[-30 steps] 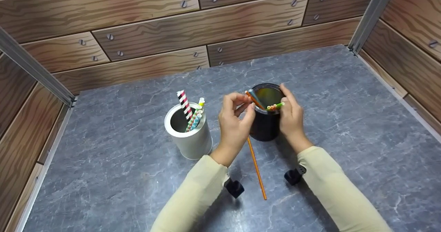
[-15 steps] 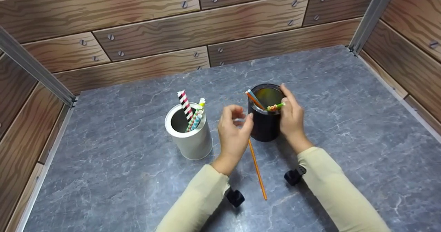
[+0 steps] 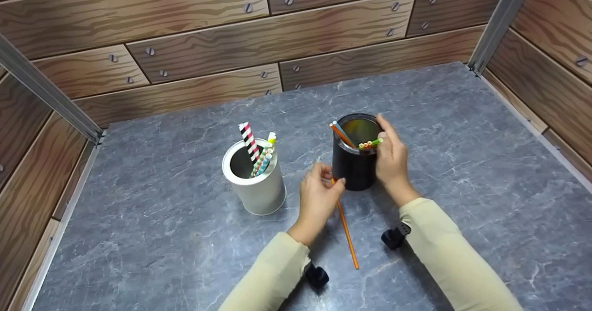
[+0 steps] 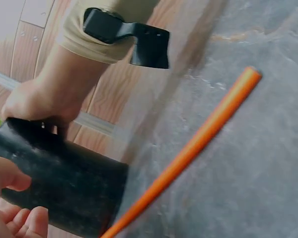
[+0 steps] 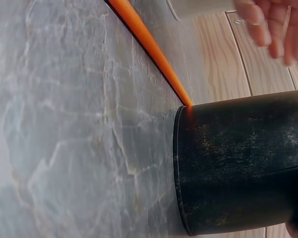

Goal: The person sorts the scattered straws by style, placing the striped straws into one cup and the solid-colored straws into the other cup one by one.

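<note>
An orange straw [image 3: 348, 237] lies on the grey table, its far end by the base of a black can [image 3: 354, 167]. Over that end hovers my left hand [image 3: 318, 199], thumb and fingers apart; both wrist views show them off the straw. My right hand [image 3: 393, 163] grips the black can's right side near the rim. Out of this can stick an orange straw [image 3: 341, 134], a blue straw [image 3: 338, 128] and several green and orange ends. To the left stands a white can [image 3: 261, 193] holding striped straws [image 3: 250, 140].
The grey marbled table [image 3: 152, 200] is enclosed by wood-patterned walls [image 3: 208, 38] with metal corner posts [image 3: 497, 24]. A black camera [image 3: 317, 276] is worn on my left wrist and another camera [image 3: 395, 236] on my right.
My left hand let go of an orange straw at the black can's rim and came down toward the straw on the table. My right hand stayed on the can.
</note>
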Motion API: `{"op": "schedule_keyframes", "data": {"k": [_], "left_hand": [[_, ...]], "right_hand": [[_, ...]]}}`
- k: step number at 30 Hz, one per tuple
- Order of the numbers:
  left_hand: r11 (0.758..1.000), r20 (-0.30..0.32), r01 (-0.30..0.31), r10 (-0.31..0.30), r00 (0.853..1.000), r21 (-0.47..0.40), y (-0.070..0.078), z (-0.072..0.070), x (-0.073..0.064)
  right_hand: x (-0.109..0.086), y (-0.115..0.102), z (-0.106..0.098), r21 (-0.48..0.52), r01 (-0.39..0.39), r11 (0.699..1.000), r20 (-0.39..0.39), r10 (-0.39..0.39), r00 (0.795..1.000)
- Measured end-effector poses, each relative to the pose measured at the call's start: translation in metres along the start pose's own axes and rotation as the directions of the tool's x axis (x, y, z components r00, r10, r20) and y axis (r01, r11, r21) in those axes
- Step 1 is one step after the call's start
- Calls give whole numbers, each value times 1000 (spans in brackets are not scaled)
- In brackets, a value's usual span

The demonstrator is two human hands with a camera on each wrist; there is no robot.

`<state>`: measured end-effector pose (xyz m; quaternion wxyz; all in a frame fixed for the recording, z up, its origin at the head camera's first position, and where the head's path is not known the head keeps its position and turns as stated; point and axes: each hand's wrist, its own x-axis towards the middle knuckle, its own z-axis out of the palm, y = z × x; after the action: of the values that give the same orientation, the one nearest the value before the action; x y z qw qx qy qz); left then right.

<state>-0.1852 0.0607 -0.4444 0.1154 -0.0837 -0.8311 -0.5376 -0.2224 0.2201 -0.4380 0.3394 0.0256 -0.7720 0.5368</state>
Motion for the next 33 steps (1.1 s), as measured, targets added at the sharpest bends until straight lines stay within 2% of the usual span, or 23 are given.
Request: {"op": "schedule_keyframes", "data": {"k": [5,16,22,33], "left_hand": [[994,61,34,-41,997,101,-8,3,-2],[975,139,83,-113,984,206,-22,12,-4],[971,140,80,-114,983,227,-28,15,-4],[959,135,80,-120,983,270,-30,20,-1]], "right_hand": [[0,-1,0,0,13,1000,-4,-13,1000],[0,-1,0,8,11,1000,-5,-10,1000],[-1,0,1,18,5,1000,-8,-5,1000],[0,1,1,19,-14,1000,2,14,1000]]}}
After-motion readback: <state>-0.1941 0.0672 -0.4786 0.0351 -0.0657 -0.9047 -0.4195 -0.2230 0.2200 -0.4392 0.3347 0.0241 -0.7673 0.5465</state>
